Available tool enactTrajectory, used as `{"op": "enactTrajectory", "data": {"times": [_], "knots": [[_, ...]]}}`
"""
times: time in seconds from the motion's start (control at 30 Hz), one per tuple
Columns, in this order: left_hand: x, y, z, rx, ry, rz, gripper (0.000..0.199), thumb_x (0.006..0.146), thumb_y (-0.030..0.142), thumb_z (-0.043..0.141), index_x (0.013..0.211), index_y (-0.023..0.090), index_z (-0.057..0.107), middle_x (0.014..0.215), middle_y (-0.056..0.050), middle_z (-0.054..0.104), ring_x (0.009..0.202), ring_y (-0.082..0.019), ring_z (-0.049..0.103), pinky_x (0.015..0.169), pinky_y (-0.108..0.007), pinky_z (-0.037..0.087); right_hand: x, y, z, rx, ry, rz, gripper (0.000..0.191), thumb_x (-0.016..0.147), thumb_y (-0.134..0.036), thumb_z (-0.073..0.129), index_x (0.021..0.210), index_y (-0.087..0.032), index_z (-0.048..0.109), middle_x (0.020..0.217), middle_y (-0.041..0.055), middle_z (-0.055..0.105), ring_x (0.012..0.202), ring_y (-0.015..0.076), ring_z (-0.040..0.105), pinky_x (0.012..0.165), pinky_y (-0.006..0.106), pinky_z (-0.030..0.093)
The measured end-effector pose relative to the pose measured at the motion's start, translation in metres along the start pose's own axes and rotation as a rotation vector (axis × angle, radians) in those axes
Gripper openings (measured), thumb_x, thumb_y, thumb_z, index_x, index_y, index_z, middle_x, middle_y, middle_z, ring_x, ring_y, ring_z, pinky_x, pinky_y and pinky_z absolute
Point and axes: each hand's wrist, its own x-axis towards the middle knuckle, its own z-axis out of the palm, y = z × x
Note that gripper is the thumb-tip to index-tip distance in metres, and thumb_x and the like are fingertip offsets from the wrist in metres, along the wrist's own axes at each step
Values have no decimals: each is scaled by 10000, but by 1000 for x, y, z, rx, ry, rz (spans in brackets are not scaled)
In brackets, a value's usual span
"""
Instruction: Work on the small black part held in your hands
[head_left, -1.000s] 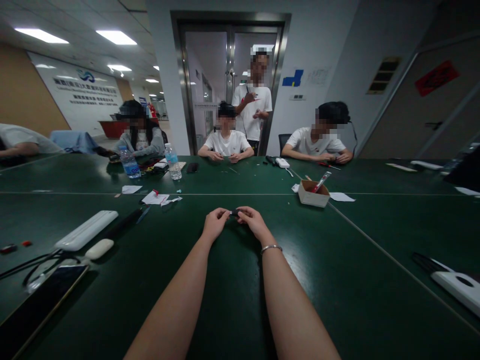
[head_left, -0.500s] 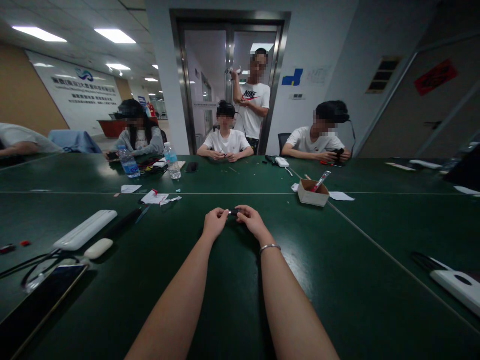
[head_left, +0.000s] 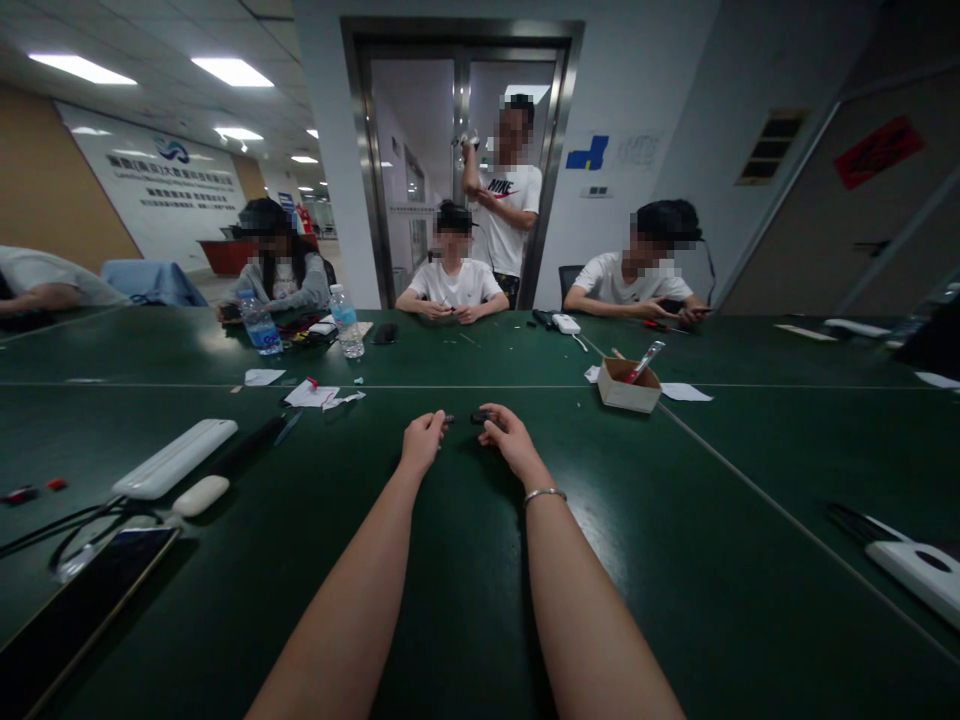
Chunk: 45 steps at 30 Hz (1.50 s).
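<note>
Over the green table (head_left: 465,560), my left hand (head_left: 422,442) is closed in a pinch on a small dark piece with a greyish end (head_left: 449,419), which pokes out past the fingertips. Facing it across a narrow gap, my right hand (head_left: 513,442) grips a small black piece (head_left: 478,418) between thumb and fingers. The two pieces are apart from each other. Both are too small to tell their exact kind, and the fingers hide part of each. A metal bracelet (head_left: 545,496) circles my right wrist.
At left lie a white power bank (head_left: 178,458), a white oval case (head_left: 201,496), a phone (head_left: 82,625) and cables. Paper scraps (head_left: 311,394) and bottles (head_left: 348,322) stand beyond them. A small cardboard box (head_left: 628,392) sits at right. Several people sit or stand across the table.
My hands have drawn apart. The dark object that both held together now shows as two separate pieces, one in each hand. At right, a seated person's hands have shifted.
</note>
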Motion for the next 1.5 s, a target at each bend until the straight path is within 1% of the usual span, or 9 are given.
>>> {"op": "enactTrajectory", "data": {"times": [0.07,0.17,0.3,0.4,0.77,1.0,1.17,1.37,1.5], "knots": [[0,-2,1,19,-13,22,437,817,560,448,739,175,639,679,-41,602,587,-152,523,528,-271,403,0,1,2,-37,-35,-11,333,709,-253,616,1040,-228,597,909,15,578,623,104,575,619,278,488],[-2,-2,4,108,-16,53,470,827,584,415,726,181,634,656,-37,599,575,-156,525,531,-274,383,0,2,4,-70,-80,-16,334,705,-242,624,1038,-222,604,933,24,594,649,108,579,634,279,481],[-7,3,7,260,7,86,485,853,577,365,709,196,629,646,-27,610,584,-157,534,554,-271,353,1,3,4,-77,-91,-14,344,698,-254,639,1038,-212,608,919,24,596,665,109,577,641,277,472],[-9,7,7,323,13,90,481,865,562,350,695,203,622,644,-21,617,600,-160,547,564,-269,344,1,4,3,-73,-101,-10,347,692,-252,651,1034,-213,610,901,20,597,664,109,571,642,275,468],[-16,14,5,336,-18,67,501,867,586,319,696,206,597,660,-27,615,595,-168,546,553,-270,354,1,4,2,-101,-120,-15,338,709,-244,650,1044,-223,613,920,26,599,697,124,577,674,301,476],[-21,20,5,318,-30,32,494,868,570,331,683,197,596,651,-32,607,574,-164,533,553,-273,363,0,1,2,-97,-129,-7,337,703,-220,651,1037,-217,609,890,18,604,690,120,573,665,286,470],[-21,20,4,296,-37,15,492,858,575,347,669,192,593,630,-24,597,542,-153,516,546,-271,360,-1,-2,2,-111,-137,-1,337,703,-203,643,1038,-223,613,892,16,600,686,120,575,657,282,464],[-17,18,5,354,15,43,522,850,576,353,569,197,577,548,-13,565,519,-152,504,547,-272,326,-1,-1,2,-91,-143,2,344,695,-186,641,1036,-220,613,886,12,598,671,114,565,653,274,467],[-16,19,5,346,17,28,529,845,582,357,554,199,577,541,-11,567,510,-152,499,545,-273,317,-2,-3,2,-96,-141,1,346,699,-186,639,1043,-223,616,904,16,600,676,113,565,669,277,471]]}}
